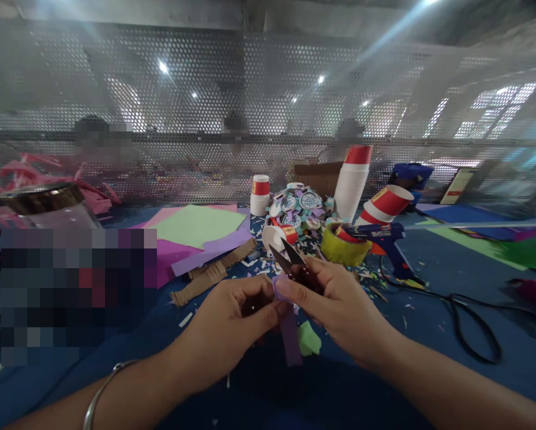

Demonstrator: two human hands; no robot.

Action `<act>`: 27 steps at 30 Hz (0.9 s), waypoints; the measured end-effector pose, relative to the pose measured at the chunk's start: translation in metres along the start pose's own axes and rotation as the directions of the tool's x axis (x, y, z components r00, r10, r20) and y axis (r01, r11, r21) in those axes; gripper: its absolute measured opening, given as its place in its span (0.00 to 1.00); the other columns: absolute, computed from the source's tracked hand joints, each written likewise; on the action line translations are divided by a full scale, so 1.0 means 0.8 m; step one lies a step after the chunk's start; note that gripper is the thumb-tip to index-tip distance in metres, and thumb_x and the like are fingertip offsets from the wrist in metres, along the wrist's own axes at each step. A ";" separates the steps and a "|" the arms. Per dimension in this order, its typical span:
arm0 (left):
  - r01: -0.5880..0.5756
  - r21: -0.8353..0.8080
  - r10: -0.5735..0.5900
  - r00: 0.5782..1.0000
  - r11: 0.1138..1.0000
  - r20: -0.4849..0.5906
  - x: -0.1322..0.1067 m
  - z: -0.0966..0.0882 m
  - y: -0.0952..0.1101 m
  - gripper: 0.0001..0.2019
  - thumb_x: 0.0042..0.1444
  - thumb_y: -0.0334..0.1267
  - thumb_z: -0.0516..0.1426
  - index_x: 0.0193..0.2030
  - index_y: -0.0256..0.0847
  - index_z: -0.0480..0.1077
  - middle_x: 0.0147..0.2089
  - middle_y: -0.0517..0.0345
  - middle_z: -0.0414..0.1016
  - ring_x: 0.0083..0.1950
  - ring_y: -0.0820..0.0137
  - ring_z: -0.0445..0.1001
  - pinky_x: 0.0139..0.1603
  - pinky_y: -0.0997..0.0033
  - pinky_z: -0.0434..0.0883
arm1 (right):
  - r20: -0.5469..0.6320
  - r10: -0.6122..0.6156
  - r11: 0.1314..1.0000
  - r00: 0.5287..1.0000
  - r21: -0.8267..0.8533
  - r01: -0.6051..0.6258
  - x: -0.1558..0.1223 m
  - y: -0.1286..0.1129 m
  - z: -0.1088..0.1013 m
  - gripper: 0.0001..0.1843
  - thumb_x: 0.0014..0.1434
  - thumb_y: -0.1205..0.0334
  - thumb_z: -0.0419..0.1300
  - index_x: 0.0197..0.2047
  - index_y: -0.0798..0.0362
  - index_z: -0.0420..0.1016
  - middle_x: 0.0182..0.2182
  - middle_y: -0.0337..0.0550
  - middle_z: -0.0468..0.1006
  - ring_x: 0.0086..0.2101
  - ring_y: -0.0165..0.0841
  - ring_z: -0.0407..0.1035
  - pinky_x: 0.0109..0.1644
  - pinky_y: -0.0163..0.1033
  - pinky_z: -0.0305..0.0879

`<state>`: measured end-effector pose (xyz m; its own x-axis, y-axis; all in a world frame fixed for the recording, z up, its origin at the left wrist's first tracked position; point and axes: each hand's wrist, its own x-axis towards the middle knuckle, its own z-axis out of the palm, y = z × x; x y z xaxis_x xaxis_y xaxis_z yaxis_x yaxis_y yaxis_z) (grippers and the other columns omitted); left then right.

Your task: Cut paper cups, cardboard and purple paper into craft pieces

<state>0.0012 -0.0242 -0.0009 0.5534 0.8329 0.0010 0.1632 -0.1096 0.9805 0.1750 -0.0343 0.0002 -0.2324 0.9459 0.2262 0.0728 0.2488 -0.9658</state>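
Note:
Between my two hands hangs a strip of purple paper (pixel 291 340), its top end pinched by the fingertips. My left hand (pixel 236 316) is closed on the strip from the left side. My right hand (pixel 333 298) has its thumb against the top of the same strip and also grips a pair of scissors (pixel 295 263), whose dark blades point up and to the left, parted. The scissor handles are hidden in the palm. A light green paper scrap (pixel 310 339) lies on the table just behind the strip.
Ahead are a pile of paper pieces (pixel 308 200), a tipped paper cup (pixel 279 237), stacked cups (pixel 352 185) and yellow tape (pixel 345 248). A blue glue gun (pixel 391 242) with its cord (pixel 456 325) stands right. Coloured sheets (pixel 196 226) and torn cardboard (pixel 212 275) lie left.

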 end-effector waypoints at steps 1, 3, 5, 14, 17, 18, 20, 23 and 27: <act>0.005 -0.012 -0.005 1.000 1.000 0.007 0.000 0.000 0.000 0.11 0.58 0.44 0.58 0.31 0.39 0.70 0.27 0.64 0.67 0.27 0.76 0.64 0.29 0.77 0.64 | -0.003 0.006 1.000 1.000 0.003 -0.006 0.000 0.000 0.000 0.11 0.57 0.56 0.64 0.32 0.52 0.69 0.25 0.34 0.66 0.25 0.27 0.58 0.29 0.33 0.58; 0.033 -0.049 -0.032 0.999 0.998 0.025 0.000 -0.001 0.001 0.10 0.57 0.41 0.59 0.28 0.38 0.69 0.25 0.65 0.66 0.26 0.77 0.65 0.29 0.77 0.65 | -0.016 0.018 1.000 1.000 -0.001 -0.018 -0.001 -0.001 0.000 0.12 0.58 0.54 0.64 0.32 0.52 0.70 0.23 0.32 0.63 0.23 0.25 0.54 0.25 0.32 0.53; 0.062 -0.072 -0.059 0.998 0.996 0.035 0.000 -0.001 0.002 0.09 0.55 0.38 0.60 0.26 0.39 0.68 0.24 0.66 0.66 0.26 0.77 0.66 0.28 0.77 0.65 | -0.037 0.033 0.999 0.999 -0.001 -0.033 -0.002 -0.001 0.000 0.13 0.59 0.52 0.63 0.32 0.52 0.70 0.22 0.31 0.61 0.21 0.25 0.51 0.22 0.33 0.49; 0.109 -0.098 -0.110 0.994 0.989 0.000 -0.002 -0.002 0.006 0.11 0.53 0.40 0.61 0.25 0.38 0.69 0.22 0.65 0.67 0.23 0.78 0.64 0.26 0.78 0.64 | -0.109 0.116 0.989 0.987 0.100 -0.105 -0.003 -0.003 0.003 0.16 0.61 0.48 0.60 0.31 0.52 0.68 0.21 0.31 0.60 0.20 0.25 0.51 0.22 0.33 0.48; 0.076 -0.176 -0.096 0.989 0.982 -0.112 0.000 -0.005 0.007 0.10 0.53 0.41 0.62 0.27 0.37 0.71 0.24 0.63 0.70 0.25 0.78 0.65 0.28 0.78 0.64 | -0.120 0.133 0.973 0.984 0.204 -0.106 -0.003 -0.005 0.001 0.19 0.64 0.44 0.54 0.34 0.52 0.70 0.22 0.33 0.59 0.21 0.25 0.50 0.22 0.33 0.45; 0.075 -0.198 -0.103 0.985 0.977 -0.138 0.000 -0.005 0.007 0.10 0.53 0.41 0.63 0.28 0.37 0.72 0.24 0.63 0.71 0.26 0.78 0.66 0.29 0.77 0.65 | -0.120 0.127 0.971 0.985 0.218 -0.098 -0.003 -0.005 0.000 0.21 0.65 0.43 0.52 0.35 0.52 0.70 0.23 0.33 0.59 0.22 0.26 0.50 0.22 0.33 0.46; 0.078 -0.230 -0.119 0.978 0.970 -0.169 -0.001 -0.005 0.008 0.09 0.53 0.41 0.63 0.29 0.37 0.73 0.25 0.61 0.72 0.28 0.76 0.69 0.30 0.77 0.66 | -0.131 0.091 0.980 0.987 0.189 -0.066 -0.003 -0.004 -0.002 0.23 0.66 0.42 0.49 0.35 0.53 0.71 0.23 0.34 0.58 0.23 0.27 0.51 0.23 0.34 0.47; 0.081 -0.261 -0.127 0.978 0.962 -0.163 -0.001 -0.003 0.008 0.08 0.54 0.39 0.64 0.30 0.37 0.74 0.27 0.60 0.74 0.29 0.75 0.72 0.31 0.77 0.68 | -0.114 0.031 0.998 0.993 0.051 -0.025 -0.004 0.000 -0.004 0.22 0.66 0.42 0.50 0.35 0.52 0.70 0.22 0.34 0.56 0.23 0.28 0.50 0.24 0.35 0.47; 0.077 -0.296 -0.127 0.980 0.952 -0.152 0.000 -0.002 0.008 0.07 0.53 0.39 0.65 0.31 0.37 0.74 0.28 0.58 0.77 0.30 0.74 0.75 0.31 0.76 0.70 | -0.062 -0.001 0.993 0.998 -0.117 -0.006 -0.006 0.002 -0.004 0.23 0.67 0.40 0.47 0.33 0.51 0.66 0.22 0.33 0.54 0.22 0.28 0.48 0.23 0.36 0.45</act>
<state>0.0006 -0.0240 0.0056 0.3972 0.9129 -0.0937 -0.0438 0.1208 0.9917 0.1796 -0.0379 -0.0019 -0.1716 0.9568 0.2345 0.1875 0.2654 -0.9457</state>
